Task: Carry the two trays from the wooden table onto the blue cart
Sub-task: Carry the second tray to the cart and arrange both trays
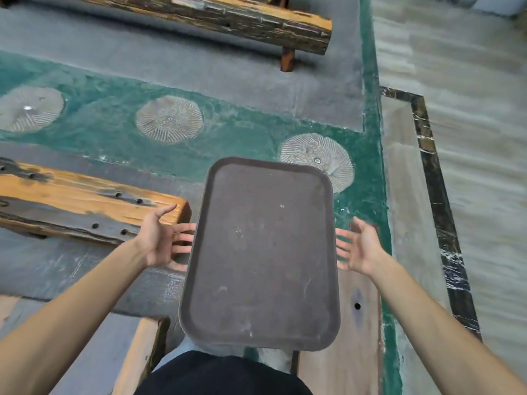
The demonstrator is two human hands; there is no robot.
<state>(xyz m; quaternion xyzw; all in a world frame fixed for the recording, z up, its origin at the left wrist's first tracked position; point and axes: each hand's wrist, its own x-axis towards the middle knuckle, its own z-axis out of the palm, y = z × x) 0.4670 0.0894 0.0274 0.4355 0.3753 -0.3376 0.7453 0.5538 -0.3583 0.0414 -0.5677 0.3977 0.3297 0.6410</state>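
Note:
A dark brown rectangular tray (262, 252) is held level in front of me, its long side pointing away. My left hand (159, 238) is at the tray's left edge, fingers reaching under it and thumb lifted clear. My right hand (362, 246) mirrors it at the right edge, fingers under the rim and thumb raised. The tray is empty, with pale scuffs on its surface. I cannot tell whether a second tray lies beneath it. No blue cart is in view.
A rough wooden beam bench (85, 206) juts in from the left just beyond my left hand. Another wooden bench (228, 18) crosses the top. A wooden plank (356, 306) lies under the tray's right side. The floor has a green band with round patterned discs (169, 119) and a dark marble strip (439, 212) at right.

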